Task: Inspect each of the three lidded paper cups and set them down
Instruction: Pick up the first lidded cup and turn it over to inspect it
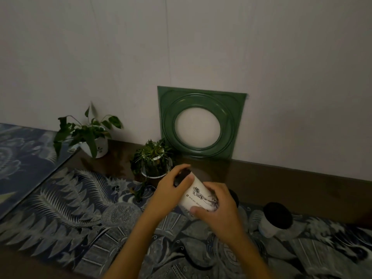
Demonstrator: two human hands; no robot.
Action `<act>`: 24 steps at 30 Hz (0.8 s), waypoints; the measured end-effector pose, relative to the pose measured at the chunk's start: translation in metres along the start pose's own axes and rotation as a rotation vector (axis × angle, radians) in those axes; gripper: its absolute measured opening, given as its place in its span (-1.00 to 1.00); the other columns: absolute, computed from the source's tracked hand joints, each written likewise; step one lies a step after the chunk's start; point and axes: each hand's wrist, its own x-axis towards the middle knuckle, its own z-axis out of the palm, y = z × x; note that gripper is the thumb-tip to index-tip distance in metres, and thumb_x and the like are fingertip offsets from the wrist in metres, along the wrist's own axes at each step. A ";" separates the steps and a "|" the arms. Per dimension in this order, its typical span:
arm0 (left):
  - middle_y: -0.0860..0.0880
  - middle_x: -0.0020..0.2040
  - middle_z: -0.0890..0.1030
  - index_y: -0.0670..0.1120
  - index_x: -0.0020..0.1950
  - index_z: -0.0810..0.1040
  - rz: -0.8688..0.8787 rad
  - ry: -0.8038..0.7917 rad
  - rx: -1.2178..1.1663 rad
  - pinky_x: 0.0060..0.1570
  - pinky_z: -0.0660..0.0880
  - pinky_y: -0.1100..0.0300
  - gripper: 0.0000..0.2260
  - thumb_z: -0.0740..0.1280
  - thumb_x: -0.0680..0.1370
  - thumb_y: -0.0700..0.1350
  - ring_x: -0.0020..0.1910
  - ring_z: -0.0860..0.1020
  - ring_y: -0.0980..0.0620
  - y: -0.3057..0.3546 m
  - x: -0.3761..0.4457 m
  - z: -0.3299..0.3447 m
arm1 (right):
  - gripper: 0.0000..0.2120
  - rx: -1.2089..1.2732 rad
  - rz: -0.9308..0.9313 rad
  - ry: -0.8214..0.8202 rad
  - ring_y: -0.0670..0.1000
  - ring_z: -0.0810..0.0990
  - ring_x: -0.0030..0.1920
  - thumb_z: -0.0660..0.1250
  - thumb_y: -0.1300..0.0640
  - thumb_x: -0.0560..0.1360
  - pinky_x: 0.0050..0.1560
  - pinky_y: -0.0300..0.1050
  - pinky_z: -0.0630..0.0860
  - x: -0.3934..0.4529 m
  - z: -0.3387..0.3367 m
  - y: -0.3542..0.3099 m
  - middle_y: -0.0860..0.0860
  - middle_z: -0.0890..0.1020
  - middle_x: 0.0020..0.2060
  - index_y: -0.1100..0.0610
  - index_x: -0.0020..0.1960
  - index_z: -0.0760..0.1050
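Note:
Both my hands hold a white paper cup (198, 195) with a dark line drawing, tipped on its side above the table, its black lid pointing up-left. My left hand (171, 190) wraps the lid end; my right hand (216, 206) grips the bottom end. A second lidded cup (274, 220) stands upright on the patterned cloth to the right. The black lid of a third cup (234, 195) peeks out just behind my right hand; most of it is hidden.
Two potted plants (154, 160) (90, 135) stand at the back of the dark wooden table (281, 178). A green square frame (201, 123) with a round opening leans on the wall. A blue-grey patterned cloth (80, 208) covers the table's front.

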 end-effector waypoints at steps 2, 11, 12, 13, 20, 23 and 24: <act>0.08 0.17 0.60 0.24 0.25 0.52 0.033 -0.003 -0.029 -0.11 0.57 0.33 -0.55 0.35 0.38 0.29 0.00 0.61 0.24 0.014 -0.016 0.001 | -0.38 -0.071 -0.062 0.024 -0.24 0.51 0.08 0.53 -0.19 0.22 -0.02 -0.27 0.53 -0.014 -0.014 -0.018 -0.28 0.42 0.12 -0.16 0.23 0.45; 0.21 -0.03 0.66 0.30 0.07 0.60 0.121 0.049 -0.224 -0.20 0.64 0.22 -0.76 0.40 0.43 0.06 -0.13 0.66 0.18 0.071 -0.085 0.008 | -0.25 -0.346 -0.295 0.068 -0.30 0.44 0.14 0.42 -0.32 0.29 -0.11 -0.30 0.60 -0.086 -0.065 -0.075 -0.44 0.26 0.20 -0.26 0.41 0.24; 0.26 -0.02 0.65 0.32 0.07 0.59 0.137 0.031 -0.212 -0.17 0.65 0.20 -0.77 0.39 0.42 0.12 -0.12 0.66 0.17 0.075 -0.092 0.009 | -0.25 -0.364 -0.311 0.080 -0.28 0.45 0.12 0.40 -0.34 0.30 -0.11 -0.30 0.59 -0.094 -0.068 -0.080 -0.41 0.28 0.18 -0.25 0.42 0.23; 0.28 0.00 0.64 0.33 0.08 0.58 0.156 0.019 -0.201 -0.15 0.64 0.21 -0.77 0.36 0.42 0.19 -0.11 0.65 0.17 0.079 -0.099 0.009 | -0.24 -0.377 -0.327 0.093 -0.26 0.47 0.09 0.39 -0.36 0.31 -0.11 -0.30 0.59 -0.100 -0.071 -0.084 -0.37 0.30 0.18 -0.24 0.43 0.24; 0.17 0.16 0.68 0.14 0.17 0.63 0.273 0.068 -0.248 0.13 0.52 0.28 -0.56 0.06 0.57 0.27 0.13 0.62 0.15 0.103 -0.124 0.016 | -0.25 -0.366 -0.381 0.178 -0.16 0.57 0.04 0.42 -0.31 0.34 -0.07 -0.20 0.62 -0.133 -0.084 -0.113 -0.12 0.55 0.21 -0.16 0.45 0.27; 0.14 0.12 0.70 0.16 0.10 0.65 0.296 0.085 -0.252 0.13 0.54 0.17 -0.62 0.09 0.55 0.22 0.09 0.64 0.12 0.109 -0.127 0.020 | -0.25 -0.358 -0.382 0.192 -0.17 0.59 -0.04 0.43 -0.28 0.34 -0.16 -0.22 0.62 -0.141 -0.084 -0.122 -0.09 0.59 0.16 -0.13 0.45 0.29; 0.15 0.10 0.70 0.19 0.06 0.67 0.301 0.086 -0.253 0.11 0.54 0.19 -0.64 0.10 0.55 0.20 0.07 0.64 0.13 0.111 -0.128 0.020 | -0.25 -0.342 -0.372 0.197 -0.17 0.59 -0.05 0.43 -0.27 0.34 -0.18 -0.26 0.61 -0.143 -0.084 -0.124 -0.09 0.60 0.15 -0.13 0.45 0.30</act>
